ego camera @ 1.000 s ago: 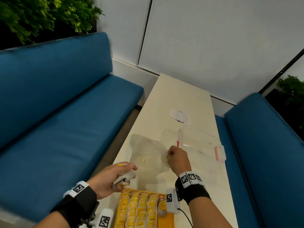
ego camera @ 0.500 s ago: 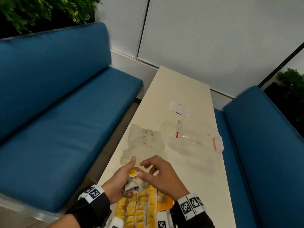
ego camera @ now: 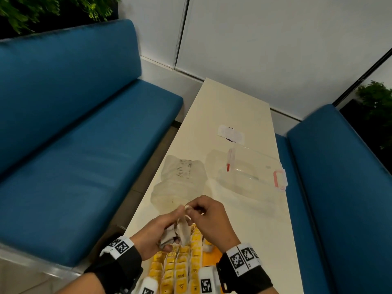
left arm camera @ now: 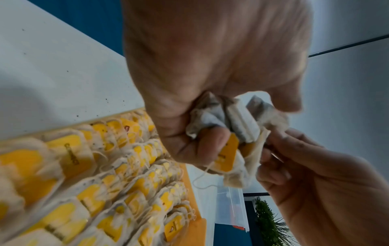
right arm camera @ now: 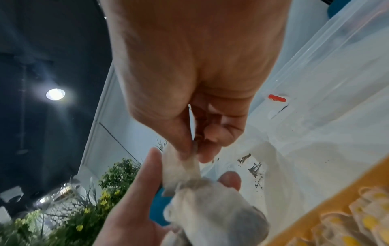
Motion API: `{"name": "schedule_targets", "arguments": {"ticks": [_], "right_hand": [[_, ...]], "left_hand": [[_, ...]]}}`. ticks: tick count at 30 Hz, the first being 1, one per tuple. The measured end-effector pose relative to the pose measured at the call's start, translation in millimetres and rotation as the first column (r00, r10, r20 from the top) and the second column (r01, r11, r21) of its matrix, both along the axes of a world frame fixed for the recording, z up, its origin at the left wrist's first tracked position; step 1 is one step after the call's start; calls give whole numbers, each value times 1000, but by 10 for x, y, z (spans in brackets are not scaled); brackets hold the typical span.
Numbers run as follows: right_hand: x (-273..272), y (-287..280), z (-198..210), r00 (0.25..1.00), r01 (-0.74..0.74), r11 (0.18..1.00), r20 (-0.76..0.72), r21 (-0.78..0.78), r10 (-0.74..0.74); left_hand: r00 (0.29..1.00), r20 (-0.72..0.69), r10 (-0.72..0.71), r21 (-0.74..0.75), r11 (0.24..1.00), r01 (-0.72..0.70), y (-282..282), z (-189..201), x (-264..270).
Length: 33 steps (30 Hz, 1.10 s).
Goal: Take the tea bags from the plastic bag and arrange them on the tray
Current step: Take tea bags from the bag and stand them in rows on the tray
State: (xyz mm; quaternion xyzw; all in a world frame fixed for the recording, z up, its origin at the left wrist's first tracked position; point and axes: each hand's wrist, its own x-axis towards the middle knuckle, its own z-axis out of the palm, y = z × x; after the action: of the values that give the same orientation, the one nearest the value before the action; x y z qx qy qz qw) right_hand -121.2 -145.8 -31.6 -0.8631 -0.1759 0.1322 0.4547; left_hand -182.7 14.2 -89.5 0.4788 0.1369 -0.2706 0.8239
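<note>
hands: left hand (ego camera: 156,232) grips tea bags (ego camera: 180,232); right hand (ego camera: 209,219) pinches one.

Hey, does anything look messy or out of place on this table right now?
Slightly. Dark specks like loose tea lie on the table beside the tray, and inside the crumpled plastic bag. The left hand grips a scrunched clump of tea bags, unlike the tray's neat rows.
</note>
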Motion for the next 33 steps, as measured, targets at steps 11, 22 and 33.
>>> {"name": "schedule_targets", "arguments": {"ticks": [11, 22, 33], "right_hand": [[74, -104, 214, 994, 82, 997, -78, 2, -82], [150, -450, 80, 993, 113, 963, 62, -243, -101], [114, -709, -20, 992, -1, 886, 110, -464, 59]], "left_hand": [[999, 9, 45, 4, 999, -45, 12, -148, 18], [998, -18, 55, 93, 994, -53, 70, -283, 16], [998, -25, 64, 132, 989, -61, 14, -330, 10]]}}
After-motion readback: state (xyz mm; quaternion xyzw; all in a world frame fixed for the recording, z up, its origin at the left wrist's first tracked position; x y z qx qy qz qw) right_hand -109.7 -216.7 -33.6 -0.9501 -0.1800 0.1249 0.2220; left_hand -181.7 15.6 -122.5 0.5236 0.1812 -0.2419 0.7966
